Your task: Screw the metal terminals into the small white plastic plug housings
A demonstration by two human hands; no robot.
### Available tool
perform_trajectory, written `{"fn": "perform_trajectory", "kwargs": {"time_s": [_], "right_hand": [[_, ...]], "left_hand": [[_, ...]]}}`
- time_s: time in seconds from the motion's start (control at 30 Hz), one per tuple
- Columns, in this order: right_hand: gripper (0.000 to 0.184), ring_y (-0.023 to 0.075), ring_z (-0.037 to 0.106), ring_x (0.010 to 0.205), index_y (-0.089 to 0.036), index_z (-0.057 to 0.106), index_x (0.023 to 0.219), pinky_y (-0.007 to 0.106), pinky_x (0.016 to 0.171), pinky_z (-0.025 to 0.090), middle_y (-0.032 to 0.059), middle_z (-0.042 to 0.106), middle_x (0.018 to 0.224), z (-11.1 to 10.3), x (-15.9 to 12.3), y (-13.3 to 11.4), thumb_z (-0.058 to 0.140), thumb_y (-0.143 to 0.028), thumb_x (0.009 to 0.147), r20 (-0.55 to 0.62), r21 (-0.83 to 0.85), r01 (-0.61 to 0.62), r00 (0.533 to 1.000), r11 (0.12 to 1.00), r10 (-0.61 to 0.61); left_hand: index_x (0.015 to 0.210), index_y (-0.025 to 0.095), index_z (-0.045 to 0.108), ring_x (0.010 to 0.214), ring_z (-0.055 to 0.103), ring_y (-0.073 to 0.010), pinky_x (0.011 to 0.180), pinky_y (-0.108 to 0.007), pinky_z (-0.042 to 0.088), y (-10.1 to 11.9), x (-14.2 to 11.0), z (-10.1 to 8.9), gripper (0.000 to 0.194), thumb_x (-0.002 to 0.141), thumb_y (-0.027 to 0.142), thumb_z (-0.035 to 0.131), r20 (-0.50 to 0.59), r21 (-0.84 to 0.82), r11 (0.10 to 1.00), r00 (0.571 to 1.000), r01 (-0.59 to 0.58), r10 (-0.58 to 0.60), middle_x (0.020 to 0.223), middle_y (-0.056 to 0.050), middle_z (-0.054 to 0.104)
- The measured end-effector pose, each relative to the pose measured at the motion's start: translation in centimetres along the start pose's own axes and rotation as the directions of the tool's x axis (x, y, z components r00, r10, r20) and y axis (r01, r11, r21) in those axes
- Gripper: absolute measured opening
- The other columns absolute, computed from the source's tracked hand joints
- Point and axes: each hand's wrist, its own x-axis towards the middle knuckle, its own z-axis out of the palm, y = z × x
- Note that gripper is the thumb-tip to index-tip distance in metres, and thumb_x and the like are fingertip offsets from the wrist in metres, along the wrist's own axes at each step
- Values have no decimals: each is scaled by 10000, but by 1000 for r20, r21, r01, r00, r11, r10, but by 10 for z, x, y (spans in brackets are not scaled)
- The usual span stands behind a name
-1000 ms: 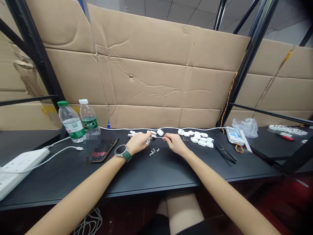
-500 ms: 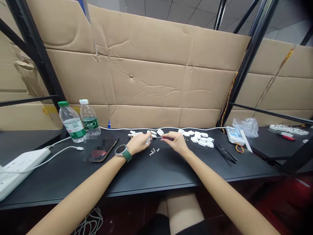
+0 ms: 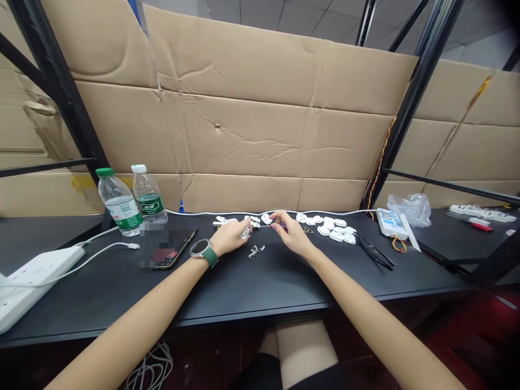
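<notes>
My left hand [image 3: 231, 237], with a watch on its wrist, is closed round a small white plastic piece [image 3: 245, 233]. My right hand [image 3: 291, 233] pinches a screwdriver [image 3: 278, 225] by its dark reddish handle. Its thin shaft points left at the white piece; whether the tip touches it I cannot tell. White plastic parts [image 3: 221, 221] lie behind my left hand, and a round white part [image 3: 266, 218] lies between the hands at the back. Nearer me is a small heap of light grey pieces [image 3: 255, 251]. Brass-coloured bits [image 3: 307, 230] lie right of my right hand.
Several white casings [image 3: 336, 233] and black glasses [image 3: 374, 252] lie to the right, near a white box [image 3: 391, 224] and a plastic bag [image 3: 412, 210]. On the left stand two water bottles [image 3: 119, 208], a phone [image 3: 176, 252] and a white power strip [image 3: 38, 276]. Cardboard [image 3: 252, 135] walls the back.
The fingers of my right hand have shifted their grip on the screwdriver handle, with the index finger raised and curled. My left hand stays almost where it was.
</notes>
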Motion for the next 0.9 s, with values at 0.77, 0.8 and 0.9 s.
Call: {"fn": "perform_trajectory", "kwargs": {"time_s": [0.77, 0.8, 0.9], "right_hand": [[182, 207, 666, 964, -225, 656, 1065, 371, 889, 551, 66, 679, 1069, 3, 3, 5, 631, -298, 900, -58, 47, -24, 998, 999, 26], [159, 210, 668, 976, -224, 668, 1032, 368, 882, 558, 70, 680, 1081, 3, 4, 6, 633, -303, 899, -63, 58, -23, 998, 998, 27], [187, 193, 669, 906, -224, 668, 1058, 337, 804, 562, 68, 681, 1073, 4, 3, 6, 624, -330, 910, -50, 50, -53, 997, 997, 55]], "left_hand": [[1069, 241, 603, 902, 692, -249, 775, -306, 472, -2, 1, -2, 179, 893, 268, 578, -8, -15, 999, 999, 50, -50, 964, -51, 729], [1069, 241, 605, 899, 692, -247, 773, -305, 473, -1, 1, -2, 179, 893, 268, 580, -10, -16, 999, 999, 47, -47, 966, -50, 729], [1075, 243, 606, 902, 689, -243, 775, -304, 473, -1, 1, -2, 182, 896, 269, 582, -15, -14, 999, 999, 37, -37, 977, -47, 729]]}}
